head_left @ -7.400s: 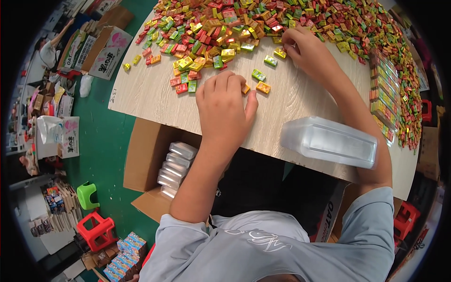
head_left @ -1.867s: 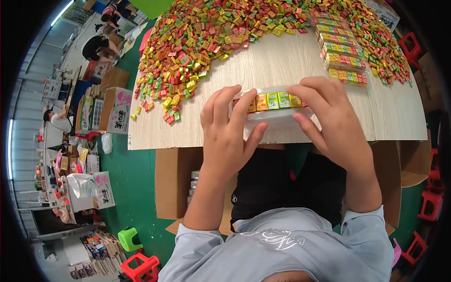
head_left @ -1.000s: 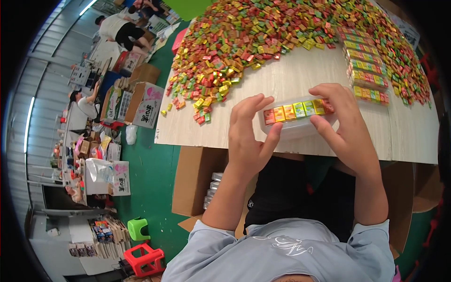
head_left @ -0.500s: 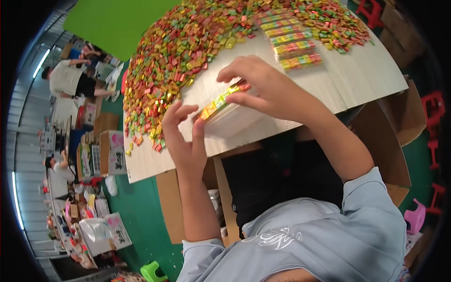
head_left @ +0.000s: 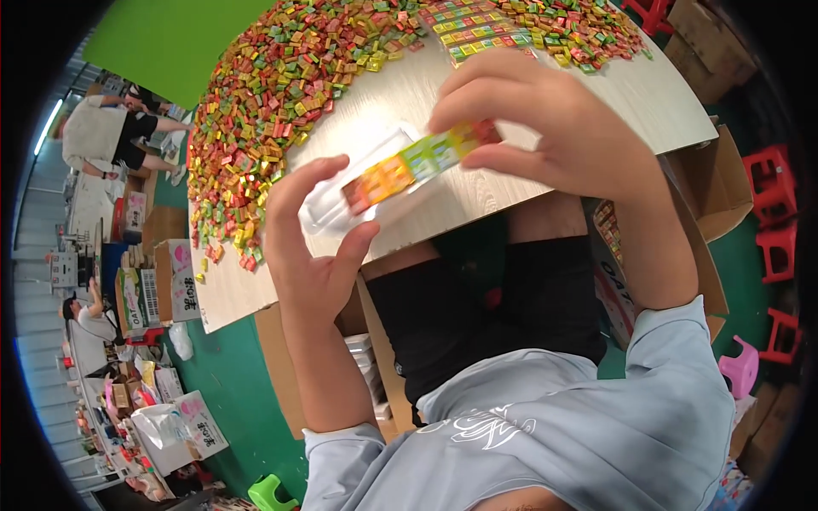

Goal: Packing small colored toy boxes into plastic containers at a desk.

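Observation:
A short row of small wrapped candies, in orange, yellow, green and red, slants above the table. My right hand grips it toward its right end, fingers on the upper edge and thumb on the lower. Around the left end, my left hand has its thumb and forefinger spread, with gaps visible between them and the row. Below the row lies a shiny whitish plastic tray; the row and my left hand partly cover it. Beyond my right hand are several packed candy rows, partly hidden by that hand.
A large heap of loose wrapped candies spreads over the far and left side of the pale table. Cardboard boxes stand by the table's right edge. Red stools are farther right. Two people work at the left.
The candy row has turned to show its broad side. My left thumb and forefinger have spread apart at its left end. The whole view has shifted, and the whitish tray shows more clearly.

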Demonstrator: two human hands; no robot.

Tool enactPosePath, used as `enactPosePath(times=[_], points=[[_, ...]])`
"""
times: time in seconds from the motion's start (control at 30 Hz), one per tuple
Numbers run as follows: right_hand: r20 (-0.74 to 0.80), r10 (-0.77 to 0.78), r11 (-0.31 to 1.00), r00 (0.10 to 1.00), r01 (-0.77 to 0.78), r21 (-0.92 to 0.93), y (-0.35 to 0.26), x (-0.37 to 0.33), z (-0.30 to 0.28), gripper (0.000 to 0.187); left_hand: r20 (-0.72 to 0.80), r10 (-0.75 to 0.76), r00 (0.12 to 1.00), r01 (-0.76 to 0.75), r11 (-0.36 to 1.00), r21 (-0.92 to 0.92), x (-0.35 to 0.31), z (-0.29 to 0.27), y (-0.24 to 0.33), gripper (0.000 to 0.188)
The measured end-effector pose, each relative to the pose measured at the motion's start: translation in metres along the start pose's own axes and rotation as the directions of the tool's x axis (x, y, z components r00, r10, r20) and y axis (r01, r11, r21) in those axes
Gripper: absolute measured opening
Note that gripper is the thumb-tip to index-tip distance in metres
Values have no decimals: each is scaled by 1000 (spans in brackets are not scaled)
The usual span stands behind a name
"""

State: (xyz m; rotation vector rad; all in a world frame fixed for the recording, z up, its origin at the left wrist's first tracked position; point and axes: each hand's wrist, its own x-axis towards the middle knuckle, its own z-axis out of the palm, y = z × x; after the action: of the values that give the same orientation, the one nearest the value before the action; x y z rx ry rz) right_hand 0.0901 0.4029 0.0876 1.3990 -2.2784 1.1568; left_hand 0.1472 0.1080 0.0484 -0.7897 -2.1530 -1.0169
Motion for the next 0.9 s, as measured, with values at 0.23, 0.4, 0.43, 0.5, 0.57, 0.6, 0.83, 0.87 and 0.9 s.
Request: enactPosePath(times=[0.23, 0.4, 0.43, 0.5, 0.57, 0.6, 0.83, 0.87, 0.9], points=[[-135, 48, 972, 990, -77, -222, 93, -57, -49, 34, -73, -83, 994, 94, 981, 169, -25, -12, -25, 44], [-127, 282, 933, 951, -303, -195, 135, -79, -39, 30, -179, -268, 947, 294, 946, 136, -52, -17, -38, 54], [-125, 283, 932, 951, -304, -198, 137, -78, -37, 30, -180, -268, 946, 294, 947, 133, -57, -18, -41, 54], [-102, 325, 917, 940, -339, -209, 143, -79, -35, 29, -202, -330, 922, 353, 931, 89, -68, -18, -48, 58], [-101, 343, 913, 934, -357, -198, 148, -78, -32, 29, -203, -355, 913, 378, 922, 86, -76, -16, -57, 63], [-97, 310, 907, 946, -325, -268, 148, -76, -28, 28, -209, -389, 897, 409, 911, 56, -79, -15, -61, 65], [-109, 187, 819, 976, -216, -531, 159, -80, -11, 20, -150, -513, 845, 486, 855, -183, -83, 1, -95, 65], [-117, 191, 822, 975, -224, -524, 161, -79, -9, 20, -132, -590, 797, 535, 790, -299, -86, 3, -103, 65], [-115, 190, 819, 975, -222, -529, 162, -80, -9, 19, -96, -665, 741, 577, 703, -416, -86, 6, -109, 64]])
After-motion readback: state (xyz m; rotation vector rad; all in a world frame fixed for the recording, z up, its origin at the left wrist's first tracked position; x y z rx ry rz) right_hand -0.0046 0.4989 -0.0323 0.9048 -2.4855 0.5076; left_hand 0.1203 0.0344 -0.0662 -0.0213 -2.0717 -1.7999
